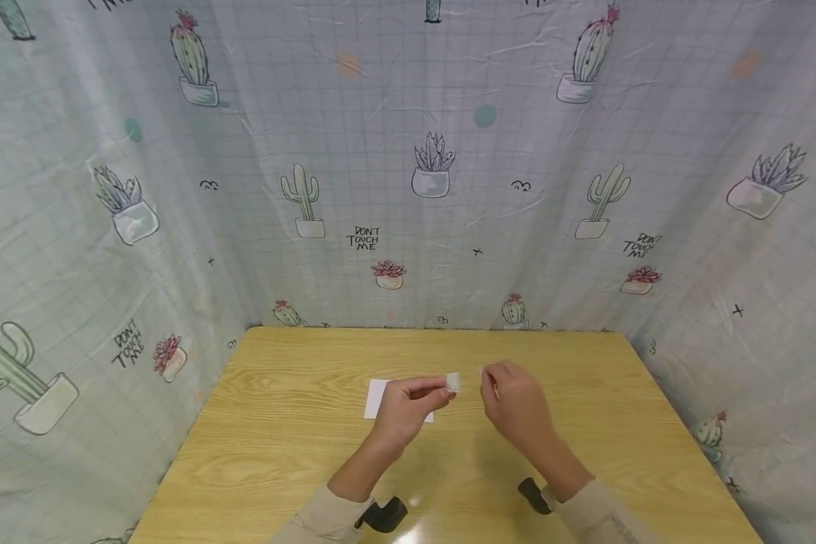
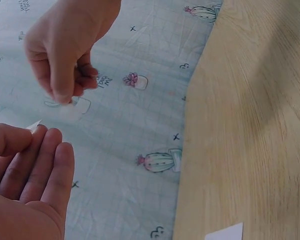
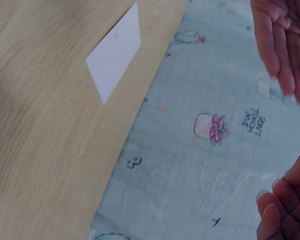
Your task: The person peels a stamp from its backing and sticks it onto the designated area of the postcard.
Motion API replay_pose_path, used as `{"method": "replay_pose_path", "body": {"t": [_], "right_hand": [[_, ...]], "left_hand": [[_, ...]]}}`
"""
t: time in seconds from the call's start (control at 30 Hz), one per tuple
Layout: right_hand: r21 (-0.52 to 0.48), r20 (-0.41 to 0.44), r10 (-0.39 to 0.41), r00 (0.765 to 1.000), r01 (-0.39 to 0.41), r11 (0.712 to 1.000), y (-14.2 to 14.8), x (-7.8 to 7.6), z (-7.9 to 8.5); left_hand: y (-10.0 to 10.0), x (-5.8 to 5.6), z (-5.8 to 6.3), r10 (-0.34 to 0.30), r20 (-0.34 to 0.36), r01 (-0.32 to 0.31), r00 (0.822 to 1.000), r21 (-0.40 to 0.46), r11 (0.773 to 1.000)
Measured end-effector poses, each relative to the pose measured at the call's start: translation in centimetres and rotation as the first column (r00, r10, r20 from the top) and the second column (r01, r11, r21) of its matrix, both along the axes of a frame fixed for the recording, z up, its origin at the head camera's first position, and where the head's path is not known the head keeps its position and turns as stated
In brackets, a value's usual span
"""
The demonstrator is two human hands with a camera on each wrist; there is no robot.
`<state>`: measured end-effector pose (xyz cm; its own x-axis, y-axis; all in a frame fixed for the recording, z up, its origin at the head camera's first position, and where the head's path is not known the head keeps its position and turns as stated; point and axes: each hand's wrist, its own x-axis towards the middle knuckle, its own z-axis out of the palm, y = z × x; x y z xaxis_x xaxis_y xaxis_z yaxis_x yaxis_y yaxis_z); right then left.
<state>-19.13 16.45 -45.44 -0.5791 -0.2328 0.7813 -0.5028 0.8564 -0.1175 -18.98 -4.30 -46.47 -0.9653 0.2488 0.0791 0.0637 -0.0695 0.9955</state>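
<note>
My left hand (image 1: pixel 401 408) pinches a small white piece (image 1: pixel 452 382), thin like paper or tape, between thumb and index finger. In the left wrist view its pointed edge (image 2: pixel 35 126) sticks up past the fingertips, and the other fingers lie extended. To the right, a short gap away, my right hand (image 1: pixel 517 400) has its thumb and index finger pinched together with the other fingers curled. A tiny pale bit (image 1: pixel 481 371) shows at its fingertips; I cannot tell what it is. Both hands are raised over the table.
A flat white card (image 1: pixel 375 397) lies on the wood-grain table (image 1: pixel 285 423), partly hidden behind my left hand. Cactus-print curtains (image 1: pixel 435 249) stand around the table's back and sides. Dark wrist mounts (image 1: pixel 384 515) sit at both sleeves.
</note>
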Motion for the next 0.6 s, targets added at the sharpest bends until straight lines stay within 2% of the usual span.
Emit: {"method": "replay_pose_path", "body": {"t": [0.27, 0.6], "right_hand": [[-0.02, 0.084, -0.075, 0.994, 0.076, 0.997, 2.6, 0.2, -0.2], [-0.113, 0.215, -0.135, 0.967, 0.162, 0.98, 5.3, 1.1, -0.5]], "left_hand": [[-0.3, 0.0, 0.1, -0.002, 0.014, 0.001, 1.0, 0.028, 1.0], [-0.6, -0.1, 0.8, -0.009, 0.014, 0.008, 1.0, 0.027, 1.0]]}}
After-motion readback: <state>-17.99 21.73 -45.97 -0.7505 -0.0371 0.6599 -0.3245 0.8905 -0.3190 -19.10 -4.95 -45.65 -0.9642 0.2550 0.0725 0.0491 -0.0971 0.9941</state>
